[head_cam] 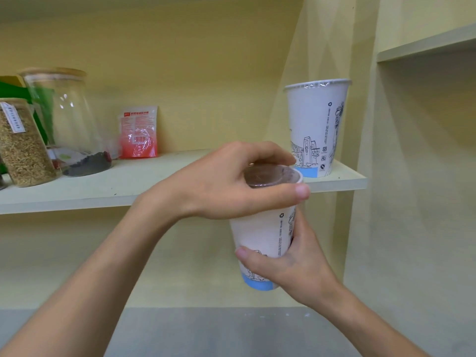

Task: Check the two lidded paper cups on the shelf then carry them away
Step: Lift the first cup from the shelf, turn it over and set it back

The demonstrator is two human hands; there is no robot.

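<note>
While held clear of the shelf (180, 181), first cup (260, 235) under check. Right hand (291, 264) clamped round lower wall, thumb on near side, fingers wrapped behind. Left hand (224, 184) capped over lid (268, 177), thumb along near rim, fingers curled over far rim, closed on it. Judged a test of lid seating.

Second cup (318, 127) upright beyond left fingertips, standing on shelf near right end, untouched, lid on.

Next move, as judged: release lid, free one hand, repeat check on second cup, then lift both; light grip needed, thin walls likely to dent.

Materials: cups tapered, smooth white paper, line drawings, blue band at base. Lids thin clear plastic, ribbed edge; dark contents visible through held lid. Left of hands: glass jars (64, 119), one with grain; glossy red packet (138, 132). Shelf matte, pale, flat.
</note>
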